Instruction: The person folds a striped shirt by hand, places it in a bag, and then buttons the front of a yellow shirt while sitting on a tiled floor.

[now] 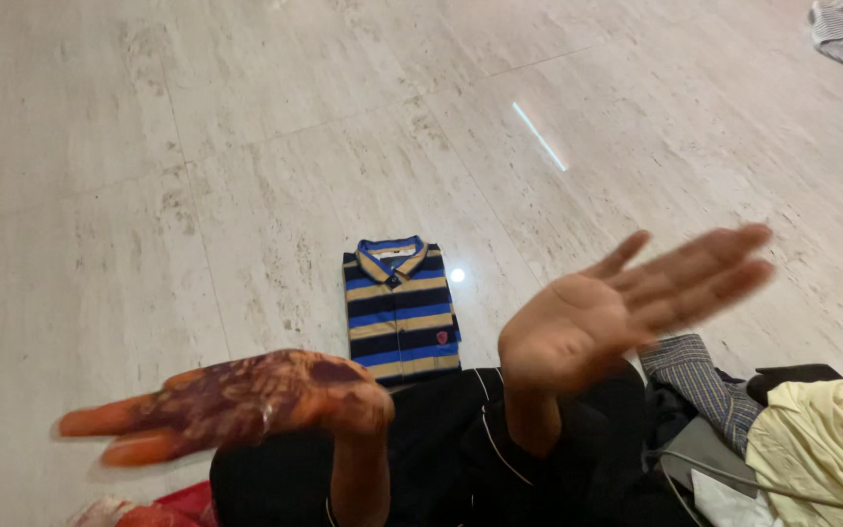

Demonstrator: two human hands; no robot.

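Both hands are spread flat and hold nothing: the left hand (246, 402) palm down, the right hand (626, 307) palm up. Between and just beyond them, the folded striped shirt (400, 307) lies on the marble floor (148, 195), collar pointing away, slightly nearer the left.

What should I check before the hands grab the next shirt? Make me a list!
1. Left hand empty: ok, open, palm down.
2. Right hand empty: ok, open, palm showing.
3. Striped shirt folded flat on the floor: ok.
4. Hands off the folded shirt: ok, both apart from it.
5. Clothes pile near right hand: ok, just beside it.
6. Hands steady: not ok, both blurred.
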